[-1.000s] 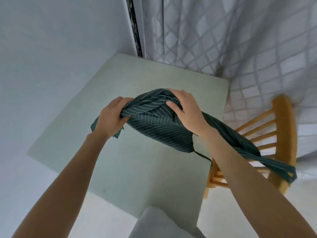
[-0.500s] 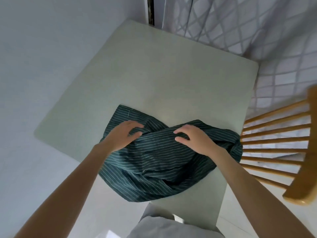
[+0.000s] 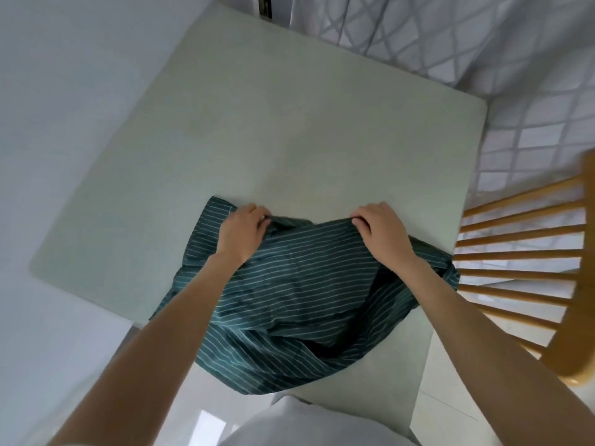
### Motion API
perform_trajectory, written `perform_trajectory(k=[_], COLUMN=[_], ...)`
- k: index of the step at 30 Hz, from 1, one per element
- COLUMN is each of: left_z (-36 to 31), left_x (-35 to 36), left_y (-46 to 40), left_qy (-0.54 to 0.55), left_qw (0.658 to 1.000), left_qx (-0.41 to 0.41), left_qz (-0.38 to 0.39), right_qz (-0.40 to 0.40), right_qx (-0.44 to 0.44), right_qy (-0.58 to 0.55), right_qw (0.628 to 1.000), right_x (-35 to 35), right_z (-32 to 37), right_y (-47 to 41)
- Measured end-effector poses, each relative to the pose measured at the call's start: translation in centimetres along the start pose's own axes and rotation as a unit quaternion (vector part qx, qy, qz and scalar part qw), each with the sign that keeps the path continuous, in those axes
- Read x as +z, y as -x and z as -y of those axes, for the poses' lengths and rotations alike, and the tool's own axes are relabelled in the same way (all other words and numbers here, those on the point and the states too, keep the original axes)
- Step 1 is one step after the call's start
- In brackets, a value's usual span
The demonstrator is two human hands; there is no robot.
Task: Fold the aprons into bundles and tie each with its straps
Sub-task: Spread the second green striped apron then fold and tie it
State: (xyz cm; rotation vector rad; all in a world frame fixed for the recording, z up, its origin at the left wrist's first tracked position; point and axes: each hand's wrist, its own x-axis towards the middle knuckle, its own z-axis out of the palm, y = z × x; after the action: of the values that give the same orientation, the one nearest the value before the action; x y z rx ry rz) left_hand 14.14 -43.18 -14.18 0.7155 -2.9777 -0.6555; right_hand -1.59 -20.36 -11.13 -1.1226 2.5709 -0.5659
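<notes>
A dark green apron with thin white stripes lies crumpled on the near part of the pale green table, its lower folds hanging over the near edge. My left hand pinches the apron's far edge near the left corner. My right hand pinches the same far edge further right, fingers curled over the cloth. The stretch of edge between my hands sags slightly. The straps are hidden in the folds.
A wooden spindle-back chair stands close to the table's right side. A grey curtain with a diamond pattern hangs behind the table. A white wall runs along the left. The floor is pale and glossy.
The apron came down from mid-air, where one end trailed over the chair, onto the table. My hands have since moved apart and further from me along its far edge.
</notes>
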Motion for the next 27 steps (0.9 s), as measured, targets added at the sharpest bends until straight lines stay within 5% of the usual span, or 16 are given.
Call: perform_trajectory(k=[3, 6, 8, 10, 12, 17, 24, 27], left_z=[0.1, 0.8, 1.7, 2.5, 3.1, 2.9, 1.4, 2.0], left_x=[-2.8, -4.2, -3.9, -3.0, -2.2, -0.9, -3.0, -3.5], left_y=[-1.2, -1.9, -1.4, -0.4, 0.7, 1.1, 1.1, 1.7], left_qy=[0.078, 0.078, 0.057, 0.012, -0.033, 0.002, 0.095, 0.008], left_qw=[0.977, 0.97, 0.984, 0.998, 0.991, 0.974, 0.973, 0.974], left_qx=[-0.045, -0.019, 0.026, 0.056, 0.077, 0.103, 0.041, 0.083], left_qz=[-0.193, -0.229, -0.165, -0.029, 0.106, 0.202, 0.206, 0.211], right_qz=[-0.149, -0.152, -0.046, 0.128, 0.209, 0.032, 0.221, 0.159], right_qx=[-0.072, -0.106, -0.102, -0.081, -0.055, -0.014, -0.055, -0.108], right_qy=[-0.008, -0.002, 0.0, 0.032, 0.056, 0.016, 0.068, 0.074], right_qw=[0.986, 0.983, 0.994, 0.988, 0.975, 0.999, 0.971, 0.979], right_x=[-2.6, -3.4, -2.5, -0.8, 0.7, 1.6, 4.0, 3.9], right_z=[-0.1, -0.4, 0.4, 1.4, 2.3, 2.8, 2.2, 1.9], right_y=[0.2, 1.4, 2.5, 3.6, 4.3, 1.3, -3.5, -3.1])
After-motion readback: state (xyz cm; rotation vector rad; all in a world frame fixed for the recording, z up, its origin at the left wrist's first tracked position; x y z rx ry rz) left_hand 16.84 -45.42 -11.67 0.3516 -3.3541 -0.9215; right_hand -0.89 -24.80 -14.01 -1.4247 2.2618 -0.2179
